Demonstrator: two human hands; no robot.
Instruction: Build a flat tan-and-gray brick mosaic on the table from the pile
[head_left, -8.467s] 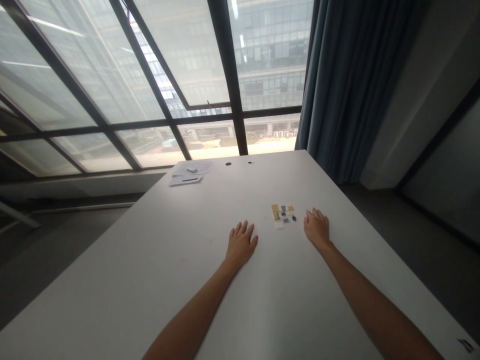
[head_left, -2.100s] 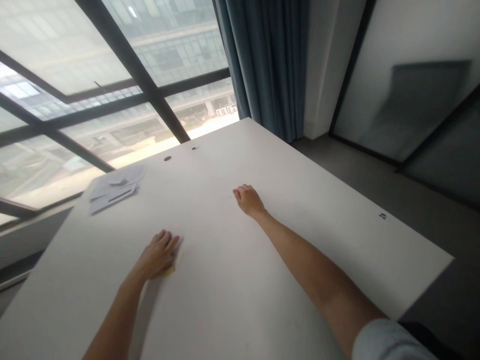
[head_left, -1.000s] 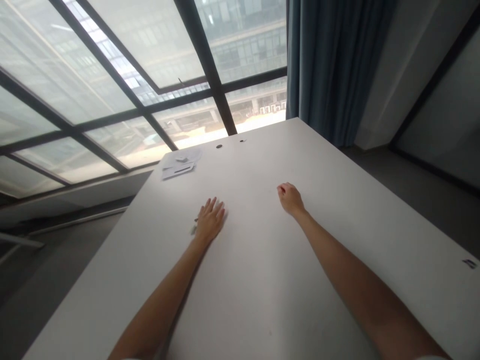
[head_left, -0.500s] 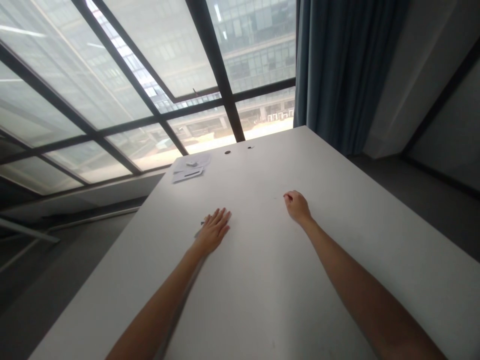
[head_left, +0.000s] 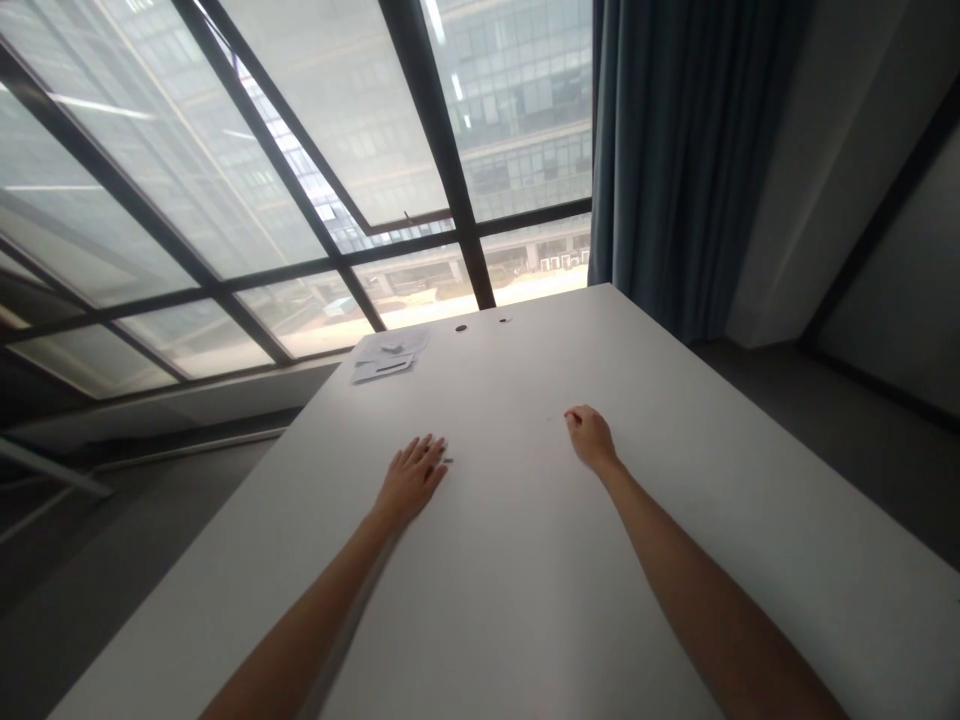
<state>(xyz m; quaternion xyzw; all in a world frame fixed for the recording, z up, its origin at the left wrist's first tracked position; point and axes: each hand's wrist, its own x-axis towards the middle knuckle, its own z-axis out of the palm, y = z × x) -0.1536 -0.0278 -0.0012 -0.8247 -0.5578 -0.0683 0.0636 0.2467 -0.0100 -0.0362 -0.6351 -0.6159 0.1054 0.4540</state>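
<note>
My left hand (head_left: 411,480) lies flat on the white table (head_left: 495,560), palm down with the fingers spread. A small dark, thin object (head_left: 448,460) shows between its thumb and index finger. Most of that object is under the hand, so its kind is not clear. To the right, my right hand (head_left: 590,437) rests on the tabletop with its fingers curled closed. Whether anything is inside that curl is hidden. Just left of it is a tiny faint mark (head_left: 549,419) on the surface.
White papers (head_left: 384,368) with a small pale item and a dark strip lie at the table's far left corner. Two small dark holes or spots, one of them a round hole (head_left: 461,328), sit near the far edge. Windows and a blue curtain (head_left: 667,180) stand behind.
My left hand has shifted left across the table. The small dark item showed left of its fingers before; now a dark bit shows on the right, by the thumb. My right hand stays closed.
</note>
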